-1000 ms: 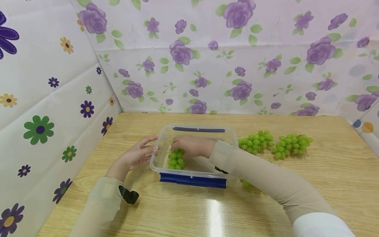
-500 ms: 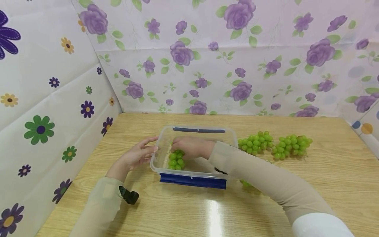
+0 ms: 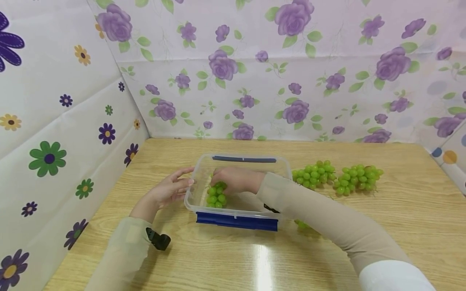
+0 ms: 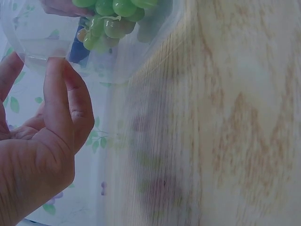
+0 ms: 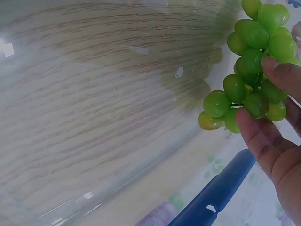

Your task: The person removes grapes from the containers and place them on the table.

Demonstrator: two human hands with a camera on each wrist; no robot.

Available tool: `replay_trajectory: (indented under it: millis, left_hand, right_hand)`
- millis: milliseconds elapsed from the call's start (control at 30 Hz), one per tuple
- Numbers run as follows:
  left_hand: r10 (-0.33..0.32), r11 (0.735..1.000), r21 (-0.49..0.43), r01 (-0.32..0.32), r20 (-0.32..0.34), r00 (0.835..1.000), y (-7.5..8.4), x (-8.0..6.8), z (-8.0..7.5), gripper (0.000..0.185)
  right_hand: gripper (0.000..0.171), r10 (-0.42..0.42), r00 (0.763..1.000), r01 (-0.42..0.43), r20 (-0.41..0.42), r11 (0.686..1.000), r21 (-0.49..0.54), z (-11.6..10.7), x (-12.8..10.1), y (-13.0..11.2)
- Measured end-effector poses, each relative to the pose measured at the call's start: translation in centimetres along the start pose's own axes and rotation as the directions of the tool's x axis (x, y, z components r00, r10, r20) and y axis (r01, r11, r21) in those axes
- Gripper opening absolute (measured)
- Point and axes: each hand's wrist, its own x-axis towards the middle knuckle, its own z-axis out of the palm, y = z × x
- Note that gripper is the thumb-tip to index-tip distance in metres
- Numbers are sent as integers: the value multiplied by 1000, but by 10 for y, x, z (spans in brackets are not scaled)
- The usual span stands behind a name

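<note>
A clear plastic container (image 3: 235, 214) with blue side clips stands on the table. Inside it, at the left end, is a bunch of green grapes (image 3: 216, 196). My right hand (image 3: 238, 180) reaches into the container and holds this bunch; in the right wrist view thumb and fingers pinch the grapes (image 5: 254, 70). My left hand (image 3: 170, 189) is at the container's left wall, fingers fairly straight. In the left wrist view the fingertips of the left hand (image 4: 51, 113) touch the clear wall, with the grapes (image 4: 110, 19) showing through it.
Two more green grape bunches (image 3: 314, 174) (image 3: 358, 179) lie on the wooden table (image 3: 218, 258) right of the container. Another bunch (image 3: 303, 224) is partly hidden under my right forearm. Flowered cloth (image 3: 255, 81) hangs behind the table and at both sides.
</note>
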Motion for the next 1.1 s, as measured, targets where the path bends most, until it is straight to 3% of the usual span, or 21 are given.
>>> replay_trajectory:
  millis: [533, 1100]
  left_hand:
    - [3, 1000, 10, -3, 7, 1000, -2, 2, -1, 69]
    - [-1, 1000, 10, 1, 3, 1000, 0, 0, -1, 69]
  right_hand:
    - [33, 29, 999, -29, -34, 1000, 10, -1, -5, 1]
    - [33, 57, 991, -44, -124, 994, 103, -8, -11, 8]
